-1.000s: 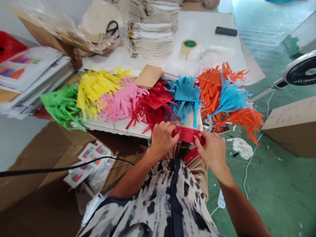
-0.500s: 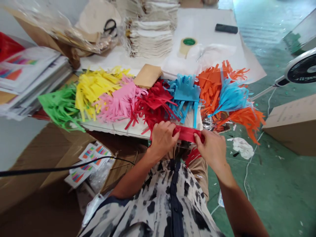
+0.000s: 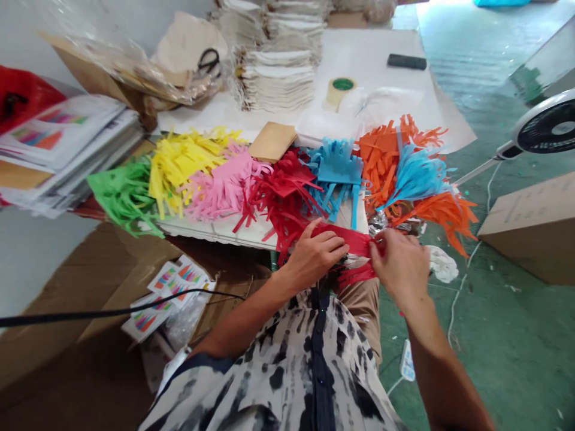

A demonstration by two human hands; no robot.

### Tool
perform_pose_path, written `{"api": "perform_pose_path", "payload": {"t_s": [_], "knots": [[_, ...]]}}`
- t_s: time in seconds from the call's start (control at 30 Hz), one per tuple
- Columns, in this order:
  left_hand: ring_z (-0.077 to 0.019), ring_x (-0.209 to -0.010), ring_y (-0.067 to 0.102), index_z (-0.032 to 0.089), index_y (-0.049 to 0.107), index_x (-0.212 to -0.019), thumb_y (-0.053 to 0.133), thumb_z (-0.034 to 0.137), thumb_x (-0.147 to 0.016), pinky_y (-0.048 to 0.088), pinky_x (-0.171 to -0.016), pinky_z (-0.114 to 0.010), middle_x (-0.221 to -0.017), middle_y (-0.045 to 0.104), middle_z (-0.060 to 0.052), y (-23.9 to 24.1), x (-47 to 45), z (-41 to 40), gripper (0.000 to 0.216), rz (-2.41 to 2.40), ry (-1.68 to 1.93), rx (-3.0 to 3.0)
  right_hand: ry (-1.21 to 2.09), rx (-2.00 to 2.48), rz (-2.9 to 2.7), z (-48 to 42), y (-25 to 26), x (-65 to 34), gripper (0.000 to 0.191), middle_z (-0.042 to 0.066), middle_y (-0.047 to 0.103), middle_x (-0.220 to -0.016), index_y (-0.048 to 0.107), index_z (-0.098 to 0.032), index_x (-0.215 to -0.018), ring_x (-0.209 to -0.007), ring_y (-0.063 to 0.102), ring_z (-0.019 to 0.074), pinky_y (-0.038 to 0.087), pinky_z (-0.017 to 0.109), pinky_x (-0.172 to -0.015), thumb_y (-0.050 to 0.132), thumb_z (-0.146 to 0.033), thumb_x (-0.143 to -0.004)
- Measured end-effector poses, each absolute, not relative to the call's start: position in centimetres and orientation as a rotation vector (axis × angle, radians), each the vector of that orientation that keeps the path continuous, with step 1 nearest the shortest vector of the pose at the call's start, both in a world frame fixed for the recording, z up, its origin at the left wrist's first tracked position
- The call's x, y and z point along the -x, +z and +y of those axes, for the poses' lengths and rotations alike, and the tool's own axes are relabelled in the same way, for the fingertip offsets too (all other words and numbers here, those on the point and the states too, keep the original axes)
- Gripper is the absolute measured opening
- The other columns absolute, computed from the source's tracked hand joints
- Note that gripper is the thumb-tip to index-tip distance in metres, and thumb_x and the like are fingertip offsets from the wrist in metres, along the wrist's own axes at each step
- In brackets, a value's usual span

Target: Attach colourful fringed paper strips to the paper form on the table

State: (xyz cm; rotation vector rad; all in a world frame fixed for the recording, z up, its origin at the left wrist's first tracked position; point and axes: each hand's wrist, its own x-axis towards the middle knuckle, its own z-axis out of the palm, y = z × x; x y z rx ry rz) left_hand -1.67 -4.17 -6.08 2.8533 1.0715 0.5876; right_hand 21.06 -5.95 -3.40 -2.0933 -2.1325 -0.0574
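Observation:
A red fringed paper strip [image 3: 353, 239] stretches between my hands at the table's front edge, with loose red fringe hanging below it. My left hand [image 3: 317, 251] rests on its left part, fingers stretched out and lying over the paper. My right hand [image 3: 399, 263] is closed on its right end, thumb and fingers pinching it. Just beyond lies a dark red fringed paper bunch [image 3: 285, 185]. Beside it are a blue fringed bunch [image 3: 339, 164] and a pink one [image 3: 229, 179].
Yellow [image 3: 186, 161], green [image 3: 126, 191] and orange fringed bunches [image 3: 381, 152] line the table edge. Behind them are brown card [image 3: 273, 142], a tape roll [image 3: 341, 93], stacked white bundles [image 3: 278, 78] and scissors [image 3: 209, 61]. A fan [image 3: 548, 126] and carton [image 3: 534, 227] stand right.
My right hand has shifted right with the strip's end. My left hand has moved slightly right, and its fingers have straightened over the paper. The view has shifted a little.

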Motion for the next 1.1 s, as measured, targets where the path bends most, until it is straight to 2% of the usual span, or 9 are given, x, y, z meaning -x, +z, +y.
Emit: {"api": "perform_pose_path", "payload": {"t_s": [0.13, 0.3, 0.43, 0.57, 0.73, 0.87, 0.93, 1.0, 1.1], "knots": [[-0.0228, -0.126, 0.066, 0.032, 0.067, -0.137, 0.059, 0.02, -0.103, 0.016, -0.134, -0.066, -0.13, 0.074, -0.004, -5.6, 1.7, -4.8, 0.037, 1.061, 0.54, -2.826, -0.273, 1.961, -1.97, -8.1, -1.9, -22.9, 0.034, 0.016, 0.077, -0.117, 0.07, -0.018, -0.123, -0.11, 0.064, 0.0365, 0.041, 0.048, -0.087, 0.052, -0.023, -0.095], [-0.0233, -0.13, 0.065, 0.026, 0.068, -0.136, 0.056, 0.018, -0.103, 0.013, -0.136, -0.064, -0.132, 0.073, -0.007, -5.4, 1.7, -5.2, 0.036, 1.063, 0.504, -2.828, -0.045, 1.551, -2.333, -10.3, -3.3, -19.4, 0.041, 0.013, 0.074, -0.135, 0.067, -0.015, -0.138, -0.126, 0.065, 0.0306, 0.044, 0.048, -0.105, 0.05, -0.022, -0.101], [-0.0211, -0.136, 0.063, 0.028, 0.07, -0.132, 0.052, 0.018, -0.105, 0.008, -0.137, -0.063, -0.139, 0.073, -0.003, -6.3, 3.0, -5.2, 0.034, 1.041, 0.599, -2.745, -0.111, 1.565, -2.34, -10.5, -5.6, -18.1, 0.037, 0.012, 0.073, -0.139, 0.069, -0.012, -0.135, -0.127, 0.067, 0.0291, 0.04, 0.049, -0.112, 0.051, -0.023, -0.105], [-0.0233, -0.131, 0.067, 0.029, 0.075, -0.124, 0.055, 0.013, -0.099, 0.007, -0.135, -0.068, -0.131, 0.077, 0.0, -5.8, 6.1, -5.1, 0.036, 1.159, 0.652, -2.644, -0.114, 1.525, -2.308, -10.0, -5.9, -18.8, 0.031, 0.009, 0.075, -0.134, 0.073, -0.017, -0.128, -0.122, 0.07, 0.0272, 0.035, 0.05, -0.117, 0.053, -0.026, -0.106], [-0.0288, -0.122, 0.067, 0.029, 0.081, -0.099, 0.06, 0.013, -0.091, 0.017, -0.13, -0.072, -0.11, 0.082, 0.0, -3.6, 10.5, -5.1, 0.027, 1.623, 0.651, -2.554, -0.076, 1.518, -2.285, -9.6, -5.8, -19.3, 0.028, 0.007, 0.076, -0.132, 0.075, -0.02, -0.124, -0.119, 0.071, 0.0258, 0.032, 0.05, -0.119, 0.056, -0.026, -0.105], [-0.0317, -0.11, 0.065, 0.023, 0.079, -0.085, 0.062, 0.011, -0.088, 0.044, -0.113, -0.065, -0.102, 0.078, -0.007, -2.6, 10.2, -5.0, 0.021, 2.177, 0.946, -2.365, -0.074, 1.485, -2.306, -9.0, -5.9, -19.6, 0.026, 0.005, 0.077, -0.131, 0.075, -0.021, -0.123, -0.118, 0.071, 0.025, 0.032, 0.05, -0.119, 0.059, -0.026, -0.104], [-0.0281, -0.107, 0.065, 0.023, 0.079, -0.091, 0.062, 0.011, -0.089, 0.052, -0.105, -0.054, -0.105, 0.076, -0.008, -2.6, 8.3, -4.9, 0.021, 1.944, 1.067, -2.463, -0.082, 1.454, -2.304, -8.7, -5.9, -19.8, 0.023, 0.004, 0.079, -0.128, 0.076, -0.022, -0.12, -0.115, 0.072, 0.024, 0.032, 0.05, -0.118, 0.061, -0.026, -0.103], [-0.0232, -0.11, 0.066, 0.024, 0.079, -0.103, 0.06, 0.012, -0.093, 0.056, -0.103, -0.044, -0.109, 0.076, -0.006, -3.1, 5.9, -4.7, 0.025, 1.407, 0.987, -2.656, -0.111, 1.408, -2.302, -8.2, -5.8, -20.0, 0.02, 0.003, 0.08, -0.123, 0.077, -0.023, -0.117, -0.111, 0.074, 0.0227, 0.031, 0.049, -0.118, 0.063, -0.025, -0.103], [-0.0215, -0.115, 0.066, 0.02, 0.076, -0.117, 0.057, 0.014, -0.1, 0.056, -0.103, -0.039, -0.114, 0.076, -0.007, -4.6, 3.0, -4.1, 0.025, 1.072, 0.812, -2.73, -0.178, 1.34, -2.343, -7.6, -5.6, -20.4, 0.018, 0.002, 0.082, -0.117, 0.077, -0.023, -0.114, -0.105, 0.074, 0.0218, 0.031, 0.049, -0.118, 0.063, -0.021, -0.103]]}}
